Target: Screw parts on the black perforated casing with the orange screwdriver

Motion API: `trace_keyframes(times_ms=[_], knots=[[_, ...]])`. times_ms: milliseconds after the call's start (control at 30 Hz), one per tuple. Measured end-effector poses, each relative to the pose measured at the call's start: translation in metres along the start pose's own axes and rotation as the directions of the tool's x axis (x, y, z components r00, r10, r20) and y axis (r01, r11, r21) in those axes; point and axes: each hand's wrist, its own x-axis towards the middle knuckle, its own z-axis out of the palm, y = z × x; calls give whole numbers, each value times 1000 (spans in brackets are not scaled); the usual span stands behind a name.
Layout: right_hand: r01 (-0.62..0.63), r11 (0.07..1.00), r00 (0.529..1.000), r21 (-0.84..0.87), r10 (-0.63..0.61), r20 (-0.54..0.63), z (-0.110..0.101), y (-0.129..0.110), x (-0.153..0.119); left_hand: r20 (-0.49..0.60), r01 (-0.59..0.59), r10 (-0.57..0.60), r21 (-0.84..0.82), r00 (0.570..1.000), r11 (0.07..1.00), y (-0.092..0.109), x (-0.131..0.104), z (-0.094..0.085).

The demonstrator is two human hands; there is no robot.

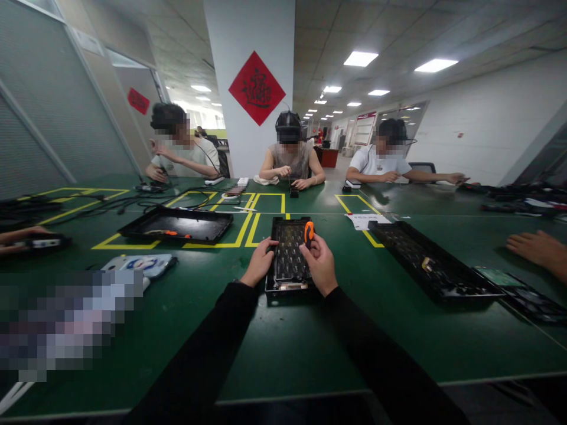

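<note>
A black rectangular tray-like casing (290, 254) lies on the green table in front of me, with rows of small marks inside and a metallic strip near its front end. My left hand (260, 261) grips the casing's left edge, fingers on its rim. Over the casing's right side, my right hand (321, 264) is closed on an orange and black tool (309, 234), held upright between thumb and fingers. The tool's lower tip is hidden by the hand.
Black trays with small parts lie at left (208, 228) and right (460, 280). A circuit board (500, 277), white paper (368, 221), and a patterned pouch (153, 264) lie nearby. Cables cross the back left. Three people sit opposite; other people's hands reach in at both sides.
</note>
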Motion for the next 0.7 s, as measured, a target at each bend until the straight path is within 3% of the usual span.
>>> trace_keyframes(times_ms=[333, 700], knots=[[38, 994, 999, -98, -39, -12, -4, 2, -1, -4, 4, -4, 2, 1000, 1000, 1, -1, -1], [26, 999, 999, 22, -25, -23, 0, 0, 0, -1, -1, 1, -3, 1000, 1000, -1, 0, 0]])
